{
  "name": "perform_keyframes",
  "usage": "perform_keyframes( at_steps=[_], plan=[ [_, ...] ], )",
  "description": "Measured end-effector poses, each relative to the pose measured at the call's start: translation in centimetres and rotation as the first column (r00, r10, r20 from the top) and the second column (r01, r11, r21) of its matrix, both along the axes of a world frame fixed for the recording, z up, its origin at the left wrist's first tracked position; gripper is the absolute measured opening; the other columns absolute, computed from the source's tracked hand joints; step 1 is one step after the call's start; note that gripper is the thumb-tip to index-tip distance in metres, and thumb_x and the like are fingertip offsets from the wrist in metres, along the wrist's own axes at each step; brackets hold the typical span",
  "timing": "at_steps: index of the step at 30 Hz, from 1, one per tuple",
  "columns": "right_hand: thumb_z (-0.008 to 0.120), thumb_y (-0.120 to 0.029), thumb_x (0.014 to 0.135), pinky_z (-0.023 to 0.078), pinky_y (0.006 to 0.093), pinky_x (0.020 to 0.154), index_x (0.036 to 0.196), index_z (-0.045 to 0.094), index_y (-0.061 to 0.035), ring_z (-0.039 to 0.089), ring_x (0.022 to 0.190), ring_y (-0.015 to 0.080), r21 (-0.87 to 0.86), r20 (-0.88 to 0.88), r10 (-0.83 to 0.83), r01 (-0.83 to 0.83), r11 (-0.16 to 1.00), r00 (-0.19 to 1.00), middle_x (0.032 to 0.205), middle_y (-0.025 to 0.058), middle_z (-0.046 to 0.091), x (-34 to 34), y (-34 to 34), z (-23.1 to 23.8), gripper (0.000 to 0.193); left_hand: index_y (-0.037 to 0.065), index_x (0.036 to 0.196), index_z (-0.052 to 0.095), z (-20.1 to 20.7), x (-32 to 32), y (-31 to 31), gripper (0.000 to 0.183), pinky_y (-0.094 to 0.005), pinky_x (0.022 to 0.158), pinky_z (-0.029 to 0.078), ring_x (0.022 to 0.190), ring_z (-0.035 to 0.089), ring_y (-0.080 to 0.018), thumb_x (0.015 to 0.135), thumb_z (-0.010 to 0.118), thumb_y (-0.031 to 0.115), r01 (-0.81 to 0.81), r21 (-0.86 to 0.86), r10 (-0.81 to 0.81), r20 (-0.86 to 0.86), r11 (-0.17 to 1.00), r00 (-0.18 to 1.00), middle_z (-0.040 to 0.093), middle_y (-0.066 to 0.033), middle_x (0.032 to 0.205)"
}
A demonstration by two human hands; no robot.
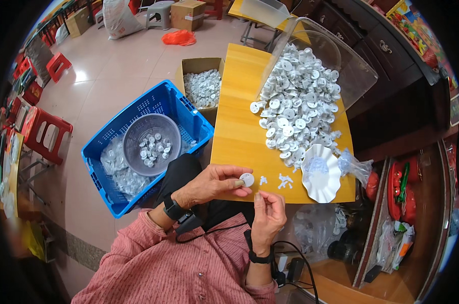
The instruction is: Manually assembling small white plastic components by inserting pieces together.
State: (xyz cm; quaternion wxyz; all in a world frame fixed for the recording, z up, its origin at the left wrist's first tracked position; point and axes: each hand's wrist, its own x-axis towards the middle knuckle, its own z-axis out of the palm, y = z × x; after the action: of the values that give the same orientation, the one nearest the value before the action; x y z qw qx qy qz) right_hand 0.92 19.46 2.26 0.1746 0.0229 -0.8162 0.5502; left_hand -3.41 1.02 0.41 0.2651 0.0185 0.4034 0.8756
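Note:
My left hand (220, 181) pinches a round white plastic disc (247, 179) at the near edge of the yellow table (239, 116). Just right of it, my right hand (268, 213) is closed, thumb and fingertips together; whatever they hold is too small to make out. Beyond both hands lie small loose white pieces (285, 181) on the tabletop. To their right stands a white scalloped dish (328, 175) with tiny pale pieces in it. A large heap of similar white discs (300, 101) spills from a clear plastic bin (348, 76) tipped on its side.
At my left, a blue crate (105, 190) holds bagged parts and a grey basin (133, 147) with several discs. A cardboard box (201, 66) of white parts stands behind it. Red stools (44, 131) are farther left; an open cabinet (391, 243) is at right.

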Motion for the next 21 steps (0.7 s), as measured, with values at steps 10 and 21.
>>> perform_keyframes(
  at_steps=[10, 21],
  plan=[
    [0.067, -0.006, 0.095, 0.046, 0.0193, 0.064, 0.103, 0.064, 0.0041, 0.058, 0.073, 0.0057, -0.457, 0.237, 0.09, 0.029, 0.889, 0.967, 0.088, 0.0036, 0.067, -0.1, -1.8, 1.1, 0.013, -0.002, 0.133, 0.058, -0.2, 1.7, 0.4, 0.038, -0.035, 0.093, 0.059, 0.103, 0.07, -0.0222, 0.097, 0.064, 0.005, -0.073, 0.005, 0.073, -0.025, 0.997, 0.997, 0.068, -0.0155, 0.119],
    [0.069, -0.003, 0.093, 0.05, 0.0232, 0.067, 0.095, 0.065, 0.0047, 0.06, 0.075, 0.0088, -0.072, 0.089, 0.011, -0.004, 0.997, 0.996, 0.091, 0.0035, 0.064, 0.1, -1.0, -0.6, 0.009, -0.002, 0.127, 0.063, -1.0, 2.1, 0.4, 0.032, -0.0321, 0.087, 0.06, 0.096, 0.071, -0.019, 0.096, 0.066, 0.006, -0.095, 0.014, 0.096, -0.055, 0.995, 0.994, 0.07, -0.0136, 0.114]
  ],
)
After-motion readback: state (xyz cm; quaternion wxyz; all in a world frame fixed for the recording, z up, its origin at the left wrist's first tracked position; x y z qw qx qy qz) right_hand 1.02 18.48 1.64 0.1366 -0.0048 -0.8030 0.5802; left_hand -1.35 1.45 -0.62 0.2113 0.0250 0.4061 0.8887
